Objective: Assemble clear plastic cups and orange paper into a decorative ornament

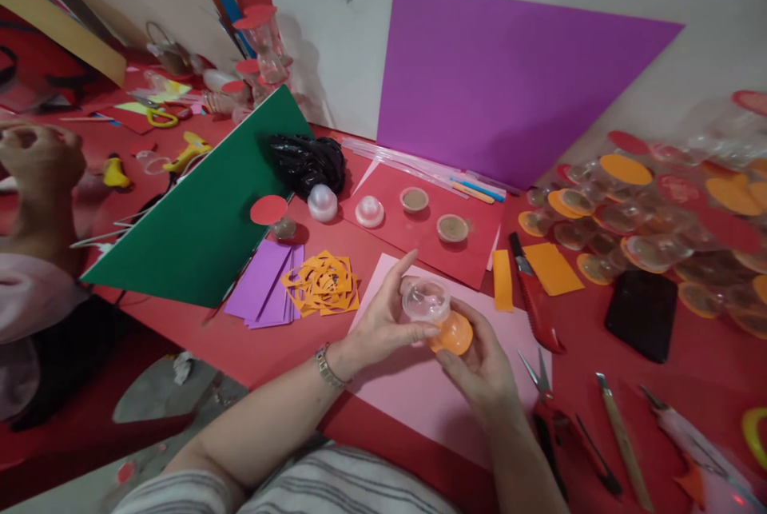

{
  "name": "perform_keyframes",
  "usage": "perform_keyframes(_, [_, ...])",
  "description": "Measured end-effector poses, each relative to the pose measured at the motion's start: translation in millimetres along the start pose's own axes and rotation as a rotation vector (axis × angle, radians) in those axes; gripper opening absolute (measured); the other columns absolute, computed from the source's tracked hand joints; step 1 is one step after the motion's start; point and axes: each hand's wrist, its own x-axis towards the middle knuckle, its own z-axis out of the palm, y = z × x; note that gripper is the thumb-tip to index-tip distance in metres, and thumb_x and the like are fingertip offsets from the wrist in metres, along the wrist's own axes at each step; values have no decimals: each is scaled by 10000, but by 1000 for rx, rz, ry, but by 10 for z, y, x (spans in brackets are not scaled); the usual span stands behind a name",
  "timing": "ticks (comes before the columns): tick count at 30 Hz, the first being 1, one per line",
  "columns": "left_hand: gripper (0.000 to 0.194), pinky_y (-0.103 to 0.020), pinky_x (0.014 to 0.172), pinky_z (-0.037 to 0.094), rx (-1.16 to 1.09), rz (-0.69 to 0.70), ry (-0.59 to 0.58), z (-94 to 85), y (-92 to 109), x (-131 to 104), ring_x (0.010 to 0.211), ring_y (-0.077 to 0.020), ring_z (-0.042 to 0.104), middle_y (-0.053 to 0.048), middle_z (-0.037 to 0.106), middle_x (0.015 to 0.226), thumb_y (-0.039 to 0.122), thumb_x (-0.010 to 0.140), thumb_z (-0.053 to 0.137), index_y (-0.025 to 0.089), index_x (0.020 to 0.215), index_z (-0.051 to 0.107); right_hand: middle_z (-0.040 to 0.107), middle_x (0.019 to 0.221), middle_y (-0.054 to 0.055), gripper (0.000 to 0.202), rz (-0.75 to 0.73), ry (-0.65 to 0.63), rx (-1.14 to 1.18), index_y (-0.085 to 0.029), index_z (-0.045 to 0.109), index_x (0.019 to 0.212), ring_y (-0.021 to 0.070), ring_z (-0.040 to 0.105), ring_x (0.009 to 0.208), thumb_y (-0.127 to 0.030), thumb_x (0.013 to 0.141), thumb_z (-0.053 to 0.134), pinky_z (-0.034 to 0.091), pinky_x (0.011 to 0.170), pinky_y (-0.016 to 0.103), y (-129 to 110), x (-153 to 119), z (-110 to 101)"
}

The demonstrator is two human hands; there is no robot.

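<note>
Over a sheet of pale pink paper point(395, 382), my left hand point(379, 324) has its thumb and fingers closed round a small see-through plastic cup point(427, 300), its round mouth tilted up. Right beside it, my right hand point(486, 376) grips a second small cup with an orange disc point(456, 333) showing at or through it. The two cups touch or nearly touch; my fingers hide their lower parts. Beyond my hands, two small cups of sand-coloured filling point(452, 229) stand on red card point(437, 254), near a see-through plastic cup point(370, 212).
Orange cut-outs point(323, 284) and purple strips point(260, 282) lie left, by a green board point(209, 218). A red cutter point(536, 298), scissors point(554, 410), a phone point(642, 314) and a glue gun point(695, 434) lie right, near many-cupped hourglasses point(647, 218). A co-worker's hand point(41, 158) shows far left.
</note>
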Motion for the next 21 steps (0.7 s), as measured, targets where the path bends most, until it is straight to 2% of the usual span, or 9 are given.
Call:
perform_keyframes(3, [1114, -457, 1034, 481, 106, -21, -9, -21, -19, -14, 1136, -281, 621, -88, 646, 1202, 405, 681, 923, 302, 1590, 289, 632, 1414, 100, 592, -20, 1, 0, -271, 596, 1335, 284, 626, 1285, -348, 796, 827, 545, 1067, 431, 54, 18, -21])
perform_keyframes(9, [1176, -551, 1160, 363, 276, -64, -50, -46, -14, -21, 1328, -384, 508, -146, 592, 1334, 455, 622, 945, 244, 1592, 313, 614, 1447, 95, 579, -70, -15, 3, -280, 620, 1326, 291, 593, 1329, -336, 792, 834, 531, 1083, 437, 74, 35, -33])
perform_keyframes(16, [1145, -542, 1158, 370, 277, -68, -8, -9, 33, -27, 1317, -384, 510, -143, 583, 1346, 504, 595, 947, 242, 1560, 388, 602, 1458, 110, 632, -48, -38, 25, -265, 599, 1347, 302, 584, 1335, -396, 775, 836, 539, 1063, 432, 123, 36, -45])
perform_keyframes(21, [1142, -522, 1122, 404, 311, -32, 34, 1, 56, -26, 1218, -346, 570, -111, 625, 1253, 503, 582, 952, 251, 1550, 402, 604, 1453, 111, 718, -61, -85, 65, -283, 574, 1354, 302, 591, 1327, -400, 715, 879, 536, 1065, 439, 25, 57, -8])
